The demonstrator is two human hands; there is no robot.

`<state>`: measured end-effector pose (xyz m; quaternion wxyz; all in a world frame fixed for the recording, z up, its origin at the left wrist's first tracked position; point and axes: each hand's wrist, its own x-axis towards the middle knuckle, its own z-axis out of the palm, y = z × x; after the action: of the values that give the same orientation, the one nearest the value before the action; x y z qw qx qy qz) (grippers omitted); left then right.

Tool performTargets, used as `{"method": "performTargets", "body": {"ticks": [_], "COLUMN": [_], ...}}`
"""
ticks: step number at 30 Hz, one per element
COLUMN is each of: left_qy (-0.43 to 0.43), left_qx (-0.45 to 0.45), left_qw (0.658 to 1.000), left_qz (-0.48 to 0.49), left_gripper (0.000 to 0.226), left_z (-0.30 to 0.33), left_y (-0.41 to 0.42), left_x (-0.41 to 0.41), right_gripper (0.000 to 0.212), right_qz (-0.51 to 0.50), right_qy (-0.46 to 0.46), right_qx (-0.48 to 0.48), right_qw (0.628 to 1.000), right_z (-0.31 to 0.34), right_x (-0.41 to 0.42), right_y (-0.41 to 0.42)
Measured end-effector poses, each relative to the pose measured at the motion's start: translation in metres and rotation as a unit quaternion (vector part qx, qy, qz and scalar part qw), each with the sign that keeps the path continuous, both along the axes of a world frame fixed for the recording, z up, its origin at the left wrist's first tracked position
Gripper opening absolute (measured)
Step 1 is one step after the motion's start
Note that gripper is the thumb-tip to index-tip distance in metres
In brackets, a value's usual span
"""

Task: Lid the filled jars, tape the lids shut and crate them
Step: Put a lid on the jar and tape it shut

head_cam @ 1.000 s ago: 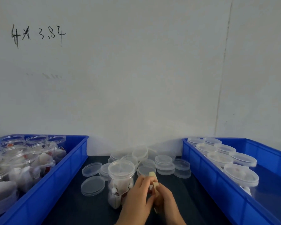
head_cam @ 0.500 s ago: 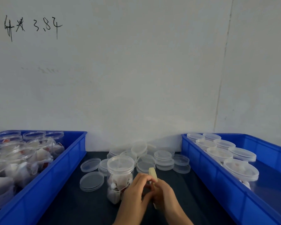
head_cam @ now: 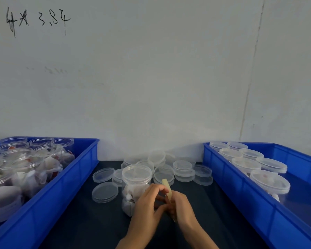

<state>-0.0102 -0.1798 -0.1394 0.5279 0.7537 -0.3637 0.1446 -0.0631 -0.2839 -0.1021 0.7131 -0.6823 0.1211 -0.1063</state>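
Both my hands meet low over the dark table (head_cam: pixel 75 218): my left hand (head_cam: pixel 145 203) has its fingers curled toward a pale strip of tape (head_cam: pixel 167 188), and my right hand (head_cam: pixel 180 203) holds the strip's lower end, so that it stands up between them. Whether my left fingertips actually pinch the tape or only touch it I cannot tell. Just beside my left hand, touching or nearly so, stands the lidded jar (head_cam: pixel 136 186), filled with white packets, upright on the table.

Compared with a second ago, the hands and the strip sit in much the same place by the jar; only my view has shifted a little. No tape has reached the lid in that time. By my reckoning I am preparing the strip, and the sealing of this jar is not yet done.

Loose clear lids (head_cam: pixel 104 192) lie scattered behind the jar. Left of it, a blue crate (head_cam: pixel 65 184) holds open filled jars waiting for lids; right of it, the second blue crate (head_cam: pixel 228 178) holds lidded jars, with room left for this one.
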Motion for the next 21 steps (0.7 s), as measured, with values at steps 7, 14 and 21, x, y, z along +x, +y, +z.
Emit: {"method": "performTargets", "body": {"ticks": [7,14,21], "left_qy": [0.002,0.013,0.000], "left_qx": [-0.009,-0.021,-0.018], "left_qw": [1.000,0.999,1.000], "left_qz": [-0.023,-0.024,-0.024], "left_gripper": [0.049,0.048,0.045], "left_z": [0.0011,0.0006,0.0020], "left_y": [0.0026,0.0025,0.0027], "left_x": [0.0037,0.0041,0.0032], "right_gripper": [0.027,0.030,0.033], "right_qz": [0.011,0.006,0.029], "right_qy": [0.042,0.041,0.012], "right_qx": [0.002,-0.020,-0.041], "right_qw": [0.999,0.999,0.999], "right_z": [0.0034,0.0012,0.0016], "right_x": [0.0056,0.0016,0.0004], "right_y": [0.0006,-0.0013,-0.0019]}}
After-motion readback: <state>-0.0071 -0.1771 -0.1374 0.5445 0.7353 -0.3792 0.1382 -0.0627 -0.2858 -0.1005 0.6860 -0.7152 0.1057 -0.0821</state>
